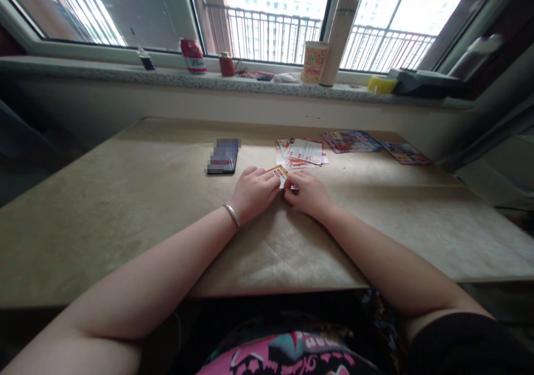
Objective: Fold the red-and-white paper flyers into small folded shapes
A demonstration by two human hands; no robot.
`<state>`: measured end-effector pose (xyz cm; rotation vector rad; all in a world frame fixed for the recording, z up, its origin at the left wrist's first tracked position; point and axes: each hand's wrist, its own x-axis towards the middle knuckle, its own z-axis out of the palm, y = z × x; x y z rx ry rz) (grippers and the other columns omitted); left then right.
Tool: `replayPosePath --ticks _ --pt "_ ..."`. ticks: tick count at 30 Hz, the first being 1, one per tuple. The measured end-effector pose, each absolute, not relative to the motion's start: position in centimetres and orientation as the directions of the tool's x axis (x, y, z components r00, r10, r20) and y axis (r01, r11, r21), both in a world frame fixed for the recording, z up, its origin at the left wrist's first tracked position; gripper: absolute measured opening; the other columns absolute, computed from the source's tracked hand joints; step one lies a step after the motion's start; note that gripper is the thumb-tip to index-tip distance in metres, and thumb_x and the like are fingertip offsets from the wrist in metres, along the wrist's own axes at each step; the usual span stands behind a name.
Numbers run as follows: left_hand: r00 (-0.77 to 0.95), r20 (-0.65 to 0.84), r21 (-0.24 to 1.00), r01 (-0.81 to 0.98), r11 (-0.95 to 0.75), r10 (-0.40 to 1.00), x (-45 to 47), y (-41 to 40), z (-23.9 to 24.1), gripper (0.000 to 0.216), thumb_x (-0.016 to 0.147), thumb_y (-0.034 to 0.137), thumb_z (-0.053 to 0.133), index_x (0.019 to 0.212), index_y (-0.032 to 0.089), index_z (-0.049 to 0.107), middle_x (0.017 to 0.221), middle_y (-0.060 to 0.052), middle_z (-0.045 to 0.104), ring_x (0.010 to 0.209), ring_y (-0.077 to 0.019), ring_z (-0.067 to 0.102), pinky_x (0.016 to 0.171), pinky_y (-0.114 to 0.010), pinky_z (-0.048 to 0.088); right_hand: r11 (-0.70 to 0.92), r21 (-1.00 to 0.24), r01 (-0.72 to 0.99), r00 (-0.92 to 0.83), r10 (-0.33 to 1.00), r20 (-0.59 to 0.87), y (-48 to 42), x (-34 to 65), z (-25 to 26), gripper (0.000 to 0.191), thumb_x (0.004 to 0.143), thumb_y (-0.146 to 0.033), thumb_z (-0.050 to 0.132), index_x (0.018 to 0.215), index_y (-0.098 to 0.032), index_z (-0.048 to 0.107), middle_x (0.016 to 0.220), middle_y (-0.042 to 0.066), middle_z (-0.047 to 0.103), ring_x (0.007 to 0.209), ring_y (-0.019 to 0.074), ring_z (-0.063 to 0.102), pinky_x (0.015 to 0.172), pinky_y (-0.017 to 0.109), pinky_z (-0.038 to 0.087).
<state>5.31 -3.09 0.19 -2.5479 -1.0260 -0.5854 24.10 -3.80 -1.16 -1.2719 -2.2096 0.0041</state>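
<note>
Both hands meet over a small printed card (278,171) with an orange edge and red marks, low at the middle of the table. My left hand (255,192), with a silver bangle at its wrist, has its fingers closed on the card's left side. On the other side, the curled fingers of my right hand (307,193) pinch the card's right part. The card's lower part is hidden by the fingers. Just beyond the hands lies a loose pile of white and red printed cards (306,151). A dark phone-like slab (225,157), partly blurred out, rests left of them.
Two stacks of colourful printed sheets, a larger one (352,141) and a smaller one (405,153), lie at the back right of the table (125,213). Along the windowsill stand a red can (193,57), a patterned paper cup (314,62), a tall tube (339,41) and yellow tape (381,84).
</note>
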Motion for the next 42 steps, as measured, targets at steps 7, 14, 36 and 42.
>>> replayPosePath --ticks 7,14,36,42 --pt "0.650 0.482 -0.152 0.722 -0.675 0.587 5.1 -3.5 0.9 0.021 0.091 0.028 0.049 0.078 0.019 0.063 0.085 -0.006 0.070 0.083 -0.0215 0.059 0.081 -0.038 0.037 0.568 -0.318 0.759 -0.379 0.783 0.493 -3.3 24.9 -1.2 0.005 0.073 -0.018 0.056 0.071 -0.022 0.058 0.079 0.002 0.065 0.081 0.0188 0.057 0.075 0.028 0.043" --pt "0.621 0.509 -0.155 0.747 -0.647 0.595 4.2 -3.1 1.1 0.020 0.091 0.031 0.050 0.083 0.020 0.064 0.089 -0.004 0.071 0.085 -0.0219 0.059 0.080 -0.039 0.037 0.568 -0.287 0.771 -0.361 0.762 0.538 -2.8 26.7 -1.0 0.005 0.070 -0.017 0.058 0.070 -0.022 0.058 0.080 0.003 0.066 0.082 0.0207 0.057 0.078 0.031 0.043" --pt "0.621 0.555 -0.093 0.708 -0.700 0.553 3.9 -2.2 0.2 0.026 0.095 0.035 0.045 0.089 0.021 0.066 0.090 -0.004 0.070 0.085 -0.0200 0.057 0.087 -0.038 0.037 0.630 -0.186 0.754 -0.456 0.706 0.542 -3.4 26.9 -0.2 0.006 0.084 -0.025 0.057 0.080 -0.023 0.061 0.086 0.004 0.066 0.090 0.0220 0.055 0.085 0.034 0.042" --pt "0.644 0.576 -0.150 0.689 -0.709 0.503 4.1 -2.3 0.1 0.025 0.096 0.033 0.045 0.085 0.024 0.066 0.089 -0.002 0.070 0.090 -0.0205 0.055 0.089 -0.039 0.035 0.615 -0.151 0.774 -0.461 0.711 0.531 -3.9 25.7 -0.2 0.010 0.086 -0.025 0.055 0.079 -0.023 0.062 0.086 0.004 0.066 0.089 0.0218 0.054 0.085 0.034 0.041"
